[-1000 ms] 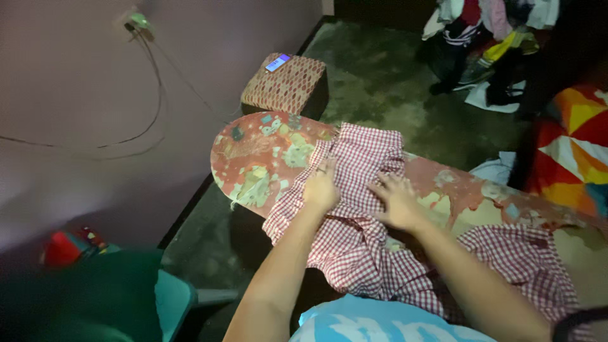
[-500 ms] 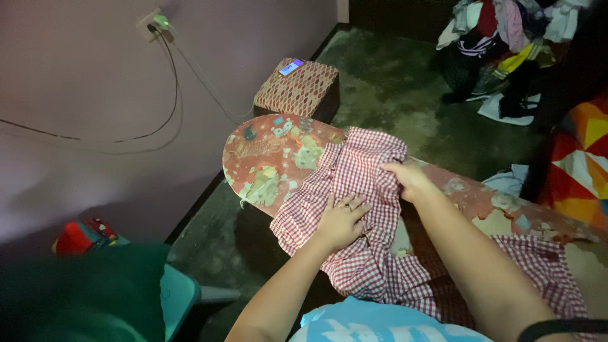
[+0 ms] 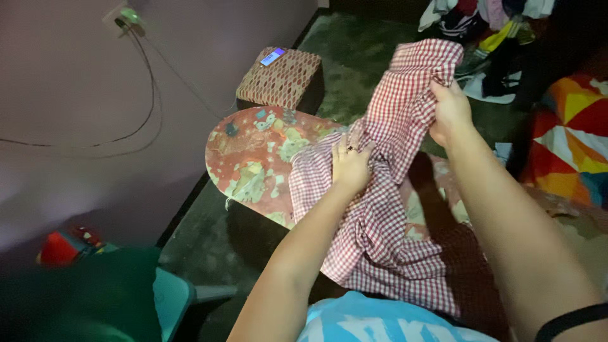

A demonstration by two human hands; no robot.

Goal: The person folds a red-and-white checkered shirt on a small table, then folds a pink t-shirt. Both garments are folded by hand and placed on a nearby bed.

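A red-and-white checked shirt lies partly over a worn red ironing board with peeling patches. My right hand grips the shirt's upper part and holds it lifted above the board. Lower down, my left hand clutches a bunch of the same fabric near the board's surface. The rest of the shirt hangs toward my lap.
A patterned footstool with a phone on top stands beyond the board. A wall socket with cables is on the left wall. Heaped clothes lie at the back right, a colourful cushion at right, a teal chair lower left.
My right hand has taken hold of the shirt and raised it off the board. My left hand has shifted up and gathered cloth. The camera has moved closer.
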